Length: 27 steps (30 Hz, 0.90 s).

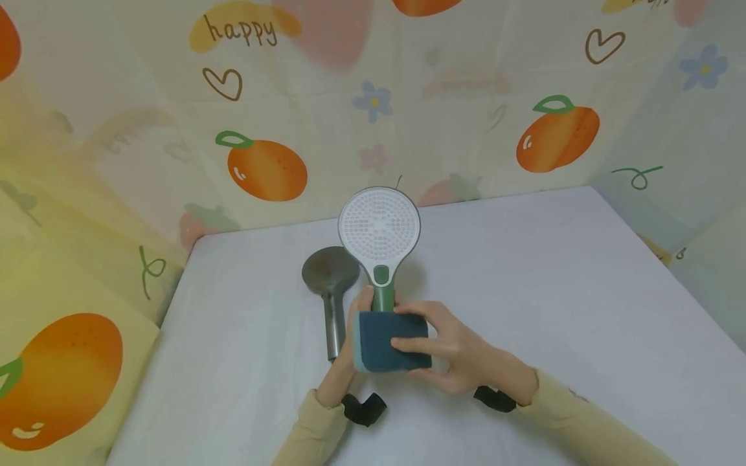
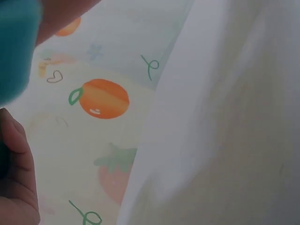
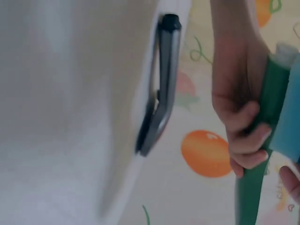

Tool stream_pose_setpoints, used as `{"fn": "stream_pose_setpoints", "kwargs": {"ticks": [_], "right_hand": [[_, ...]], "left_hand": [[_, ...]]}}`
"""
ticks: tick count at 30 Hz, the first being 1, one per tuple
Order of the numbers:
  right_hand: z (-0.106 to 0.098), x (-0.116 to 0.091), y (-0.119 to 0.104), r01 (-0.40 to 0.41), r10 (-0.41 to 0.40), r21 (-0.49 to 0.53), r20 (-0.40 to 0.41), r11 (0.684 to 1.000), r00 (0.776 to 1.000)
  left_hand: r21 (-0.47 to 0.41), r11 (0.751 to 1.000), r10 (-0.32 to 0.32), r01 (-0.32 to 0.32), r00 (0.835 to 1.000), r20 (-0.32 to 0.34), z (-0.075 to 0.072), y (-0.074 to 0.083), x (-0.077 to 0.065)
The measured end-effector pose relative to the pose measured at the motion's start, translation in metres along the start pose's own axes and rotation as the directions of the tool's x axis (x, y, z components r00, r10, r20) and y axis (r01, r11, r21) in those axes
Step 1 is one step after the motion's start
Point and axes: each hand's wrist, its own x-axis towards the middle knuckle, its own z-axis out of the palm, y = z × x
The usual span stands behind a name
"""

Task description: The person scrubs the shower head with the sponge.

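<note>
A green shower head (image 1: 379, 226) with a white spray face stands upright above the table. My left hand (image 3: 243, 136) grips its green handle (image 3: 269, 103), fingers curled round it in the right wrist view. In front of the handle, my right hand (image 1: 460, 349) pinches a blue sponge (image 1: 384, 340), light blue on one side and dark blue on the other. The sponge lies against or very near the handle and hides its lower part in the head view. A grey shower head (image 1: 330, 272) rests on the table behind and left of my left hand.
The table (image 1: 524, 259) wears a white cover. A patterned cloth (image 1: 454, 142) with oranges and hearts hangs behind it and at both sides. Black straps (image 1: 364, 409) sit at both wrists.
</note>
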Motion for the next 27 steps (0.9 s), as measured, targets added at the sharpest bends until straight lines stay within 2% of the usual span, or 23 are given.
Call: {"fn": "stream_pose_setpoints", "kwargs": {"ticks": [2, 6, 10, 14, 16, 18, 20, 22, 25, 27], "right_hand": [[0.002, -0.002, -0.001, 0.058, -0.058, 0.02, 0.003, 0.998, 0.998], [0.004, -0.006, 0.011, 0.052, -0.052, -0.009, -0.063, 0.999, 0.997], [0.006, -0.009, 0.028, -0.073, 0.059, -0.077, -0.163, 0.994, 0.985], [0.007, -0.007, 0.039, -0.199, 0.154, -0.145, -0.275, 0.969, 0.949], [0.008, -0.005, 0.039, -0.237, 0.183, -0.143, -0.31, 0.961, 0.933], [0.011, -0.003, 0.034, -0.256, 0.211, -0.114, -0.309, 0.96, 0.927], [0.013, -0.003, 0.027, -0.255, 0.23, -0.061, -0.273, 0.965, 0.934], [0.016, -0.004, 0.02, -0.22, 0.213, -0.005, -0.222, 0.976, 0.951], [0.017, -0.007, 0.009, -0.111, 0.123, 0.086, -0.151, 0.99, 0.981], [0.019, -0.009, 0.004, -0.025, 0.041, 0.135, -0.118, 0.991, 0.992]], "left_hand": [[-0.102, 0.994, -0.038, 0.039, 0.999, 0.012, -0.001, -0.001, 0.004], [-0.123, 0.992, -0.005, 0.006, 1.0, 0.011, -0.005, -0.012, 0.004], [-0.073, 0.997, -0.026, 0.025, 1.0, -0.013, -0.01, -0.024, 0.001], [-0.005, 1.0, -0.03, 0.03, 0.999, 0.017, -0.012, -0.028, 0.001], [0.021, 1.0, -0.003, 0.002, 1.0, 0.019, -0.012, -0.028, 0.002], [0.024, 0.999, 0.025, -0.025, 1.0, 0.007, -0.012, -0.027, 0.002], [0.03, 0.998, 0.054, -0.053, 0.998, -0.028, -0.012, -0.027, 0.001], [0.008, 0.998, 0.07, -0.07, 0.996, -0.053, -0.012, -0.022, 0.001], [0.005, 0.997, 0.083, -0.082, 0.994, -0.072, -0.009, -0.008, 0.003], [0.023, 0.998, 0.061, -0.06, 0.995, -0.078, -0.006, 0.003, 0.003]]}}
